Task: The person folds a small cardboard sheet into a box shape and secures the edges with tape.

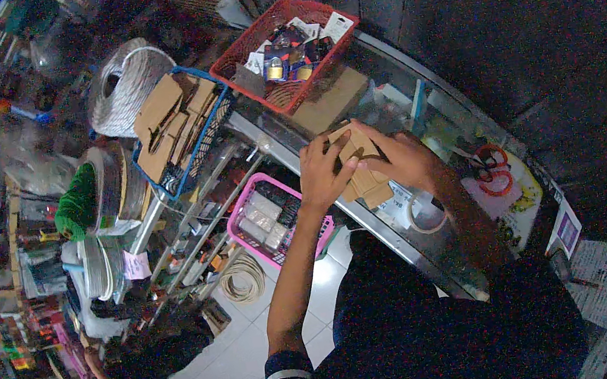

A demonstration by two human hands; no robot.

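Over the glass counter point(290, 147), a small folded piece of brown cardboard point(373, 192) is held between both hands. My left hand point(323, 175) grips its left side, thumb and fingers bent against it. From the right, my right hand point(408, 156) pinches the upper part, its thumb close to the left thumb. The cardboard has creased flaps, partly hidden by the fingers. Just below the right hand, a roll of tape point(417, 226) lies on the counter beside a paper with print.
A red basket point(291, 107) of carded padlocks stands at the counter's far end. Left of it, a blue basket point(197, 164) holds flattened cardboard. A pink basket point(232, 226) with clear packets sits lower down. Red-handled scissors point(496, 181) lie at the right. Rope coils point(241, 278) rest near the tiled floor.
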